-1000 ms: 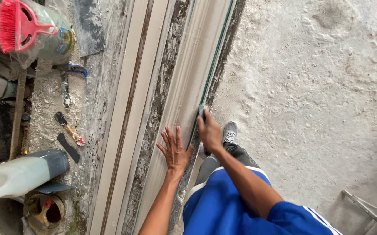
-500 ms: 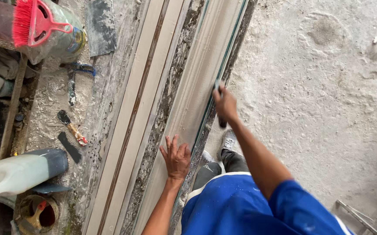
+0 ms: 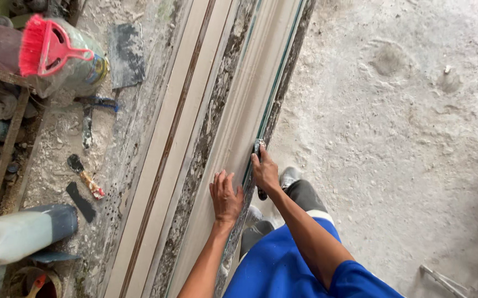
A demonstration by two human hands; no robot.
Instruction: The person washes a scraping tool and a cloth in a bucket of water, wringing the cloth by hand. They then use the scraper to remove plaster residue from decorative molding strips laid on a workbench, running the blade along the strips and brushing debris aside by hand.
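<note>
Left hand [image 3: 226, 196] spread flat on pale moulding strip [image 3: 233, 138], pinning it steady; right hand [image 3: 265, 172] fingers clamped round small dark scraper [image 3: 258, 148], worked along strip's right edge.

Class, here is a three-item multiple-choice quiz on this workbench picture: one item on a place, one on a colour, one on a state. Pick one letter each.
1. Where does the left hand rest?
A. flat on the long pale moulding
B. on the floor
C. on the brush

2. What colour is the hand brush at the upper left?
A. green
B. pink-red
C. black

3. How is the right hand?
A. open and hanging free
B. closed on a small dark tool at the moulding's edge
C. resting on the shoe

Answers:
1 A, the fingers lie spread on the pale strip.
2 B, bristles and handle are both pink-red.
3 B, the fingers wrap the tool against the edge.
</note>
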